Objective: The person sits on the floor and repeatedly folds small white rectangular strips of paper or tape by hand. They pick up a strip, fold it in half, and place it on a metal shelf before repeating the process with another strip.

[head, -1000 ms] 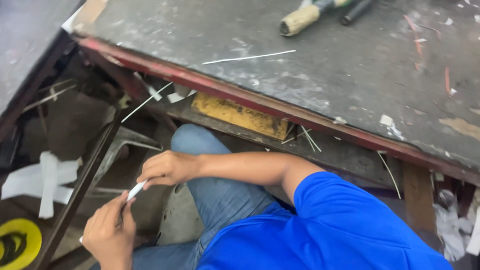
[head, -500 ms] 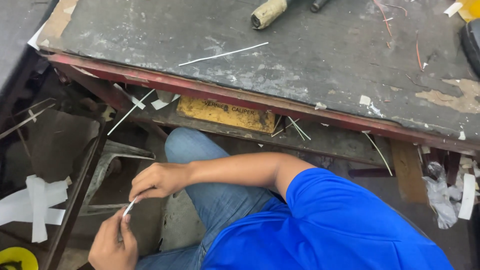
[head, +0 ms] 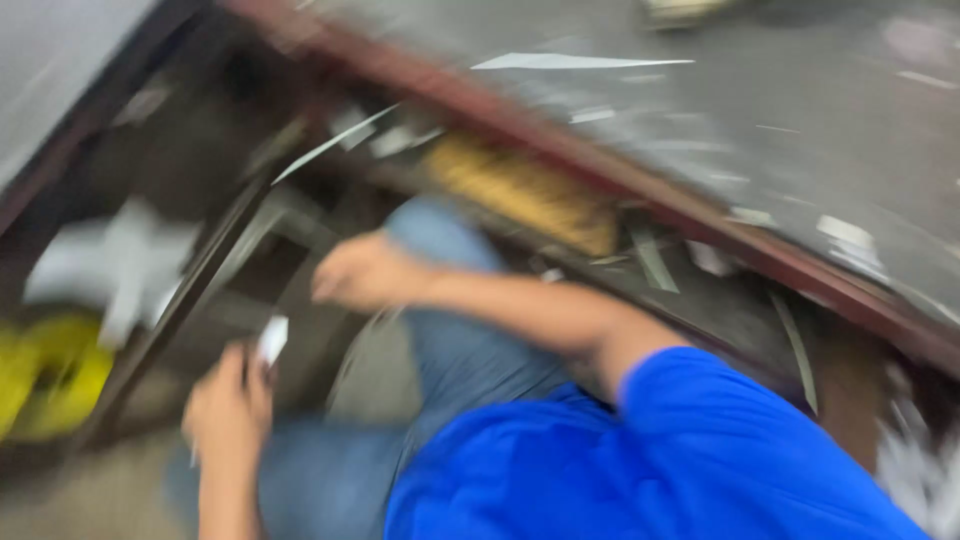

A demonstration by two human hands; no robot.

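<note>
Left hand [head: 228,405], lower left of the frame, pinches a small white strip [head: 272,340] poking up and right from its grip. Right hand [head: 362,272], up and right of it, has let go: half a second ago they met. Whether it's clenched, blur hides. Counter [head: 800,120] lies across the top.

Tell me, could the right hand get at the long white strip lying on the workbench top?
Probably yes. The right hand is below the workbench's red edge, near the knee; the white strip lies on top just past that edge, with nothing beside it blocking. Blur hides finer detail.
</note>
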